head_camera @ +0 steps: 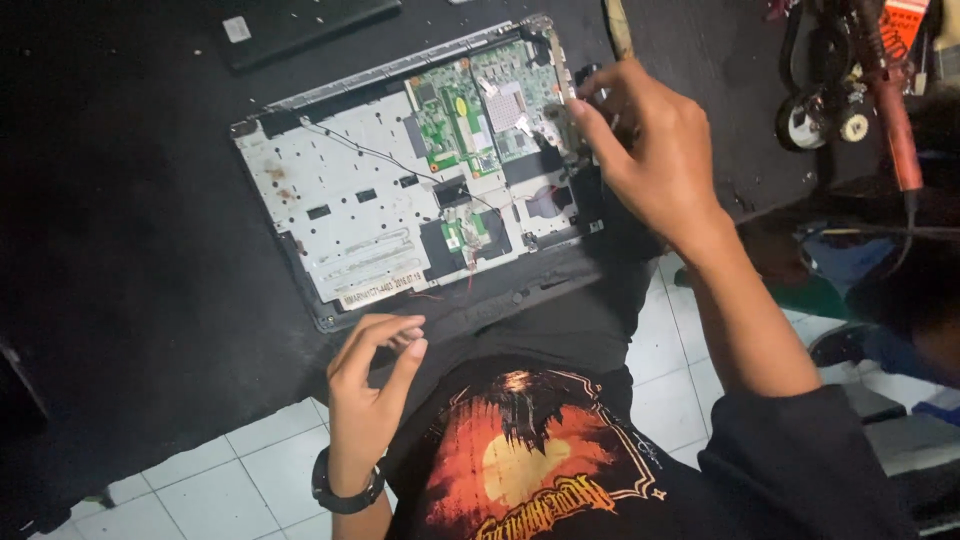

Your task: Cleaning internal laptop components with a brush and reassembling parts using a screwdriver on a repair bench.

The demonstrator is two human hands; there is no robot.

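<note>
The opened silver laptop chassis [400, 190] lay flat on the black workbench [130, 250], green circuit board [480, 110] at its 1 o'clock corner — handy for the right hand [650, 150], fingers pinched narrow on something there, can't tell what. The left hand [375, 375] hovered at 6 o'clock — loosely curled, holding nothing.

Black work table [120, 250], white tiled floor [250, 470] with dark grout lines, dim light, deep shadow at left

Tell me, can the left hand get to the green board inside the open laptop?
Probably yes. The left hand hovers empty at the near edge of the open laptop, and nothing lies between it and the green board. The right hand works further right.
</note>
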